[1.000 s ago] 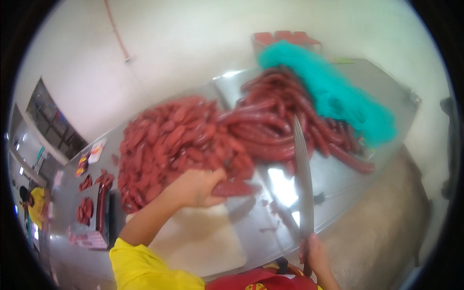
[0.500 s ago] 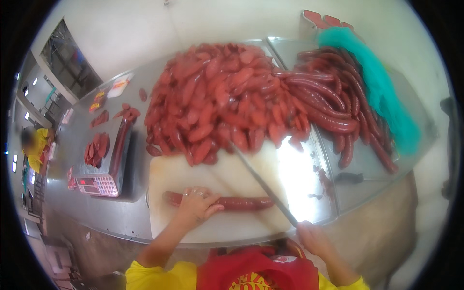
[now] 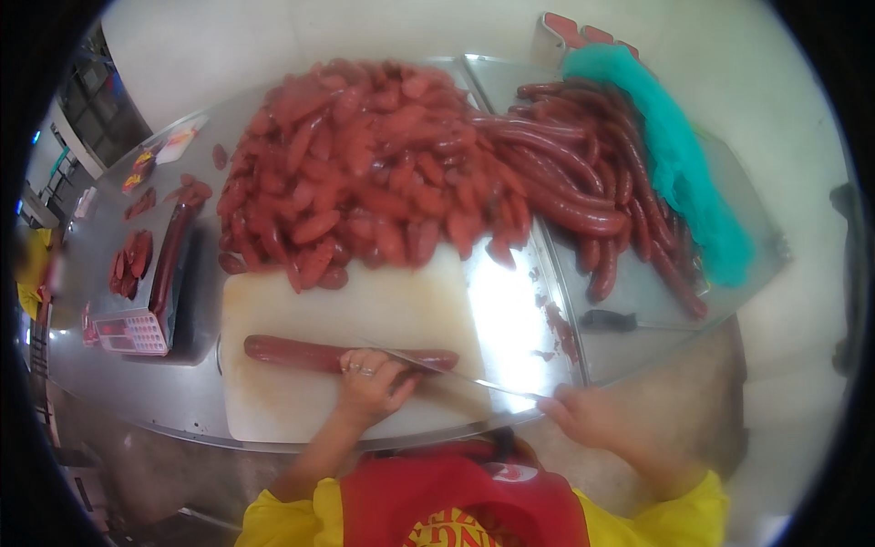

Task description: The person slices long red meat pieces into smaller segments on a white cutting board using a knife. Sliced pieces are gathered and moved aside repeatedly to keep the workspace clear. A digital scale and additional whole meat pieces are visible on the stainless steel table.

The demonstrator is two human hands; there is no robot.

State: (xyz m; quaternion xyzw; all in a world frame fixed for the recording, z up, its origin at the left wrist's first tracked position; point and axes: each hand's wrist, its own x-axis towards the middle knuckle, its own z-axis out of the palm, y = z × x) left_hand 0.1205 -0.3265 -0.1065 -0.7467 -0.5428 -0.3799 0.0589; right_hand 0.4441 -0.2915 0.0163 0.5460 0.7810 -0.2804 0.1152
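A long dark-red sausage [image 3: 292, 352] lies crosswise on the white cutting board [image 3: 392, 294]. My left hand [image 3: 369, 390], with a ring on one finger, is closed over the sausage right of its middle, pressing it to the board. In my right hand [image 3: 588, 415] is the handle of a long knife [image 3: 497, 387]. Its thin blade slants up to the left and crosses over the sausage close to my left fingers. Whether the edge has entered the sausage cannot be made out.
A big heap of sliced sausage [image 3: 355, 173] covers the board's far edge. Whole sausages [image 3: 583, 173] lie right of it beside a teal plastic bag [image 3: 684, 169]. A second knife [image 3: 609, 320] rests nearby. At left, a scale [image 3: 137, 330] carries a sausage and slices.
The knife has swung down from near the sliced heap to the sausage. My left hand has slid along the sausage toward its right part. The whole view has shifted.
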